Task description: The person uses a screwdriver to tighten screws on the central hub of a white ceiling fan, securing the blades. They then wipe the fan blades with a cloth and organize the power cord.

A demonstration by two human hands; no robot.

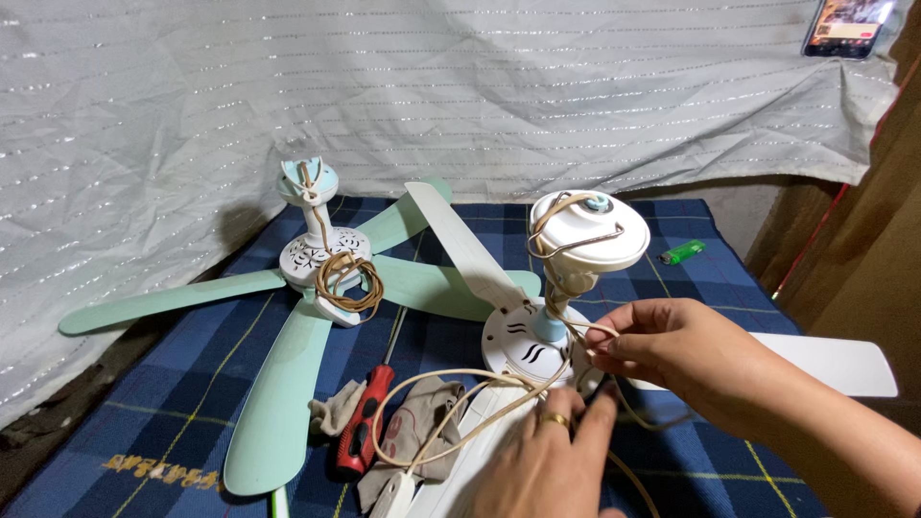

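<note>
A small white ceiling fan (pixel 523 341) lies on a blue plaid cloth (pixel 163 412), its domed canopy (pixel 587 230) with a metal hook standing up on the stem. A beige cord (pixel 451 384) loops from the stem down to a white switch (pixel 393 494). My right hand (pixel 672 350) comes in from the right and pinches this cord beside the motor hub. At the bottom centre my left hand (pixel 542 460), with a ring on one finger, grips the same cord just under the hub, touching the right hand's fingers.
A pale green fan (pixel 321 259) with a coiled cord lies to the left. A red-handled screwdriver (pixel 365 422) and a grey rag (pixel 413 422) sit between the fans. A green lighter (pixel 682 251) lies behind. A phone (pixel 846 27) hangs on the white backdrop (pixel 480 86).
</note>
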